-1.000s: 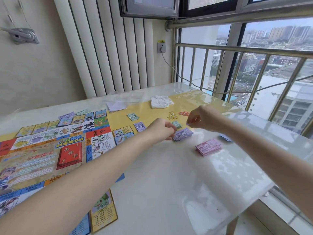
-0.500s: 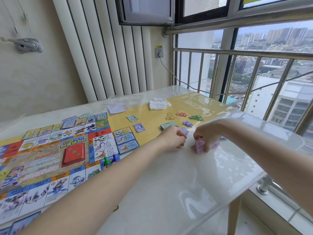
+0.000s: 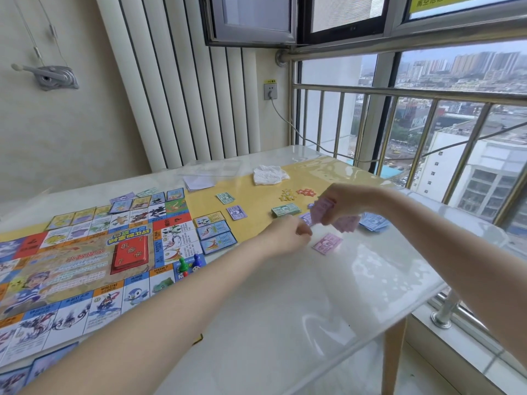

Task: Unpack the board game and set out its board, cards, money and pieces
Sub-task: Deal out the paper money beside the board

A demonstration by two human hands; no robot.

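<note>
The game board (image 3: 71, 269) lies flat on the left of the table, with a red card deck (image 3: 129, 253) at its middle and green and blue pawns (image 3: 189, 263) at its right edge. My right hand (image 3: 346, 202) holds a stack of pink money (image 3: 323, 209) lifted above the table. My left hand (image 3: 288, 235) is beside it with fingers curled, fingertips close to the stack; whether it pinches a bill I cannot tell. One pink bill (image 3: 327, 243) lies flat below. Green money (image 3: 285, 209) and blue money (image 3: 373, 222) sit in piles nearby.
Property cards (image 3: 216, 233) lie beside the board. Yellow and red star tokens (image 3: 296, 193), a crumpled white cloth (image 3: 269, 174) and a clear plastic sleeve (image 3: 212, 169) sit toward the back. The table's right edge (image 3: 427, 295) faces a railing and window.
My right hand has lifted the pink money stack off the table. One pink bill now lies alone below it. My left hand stayed close to the stack.
</note>
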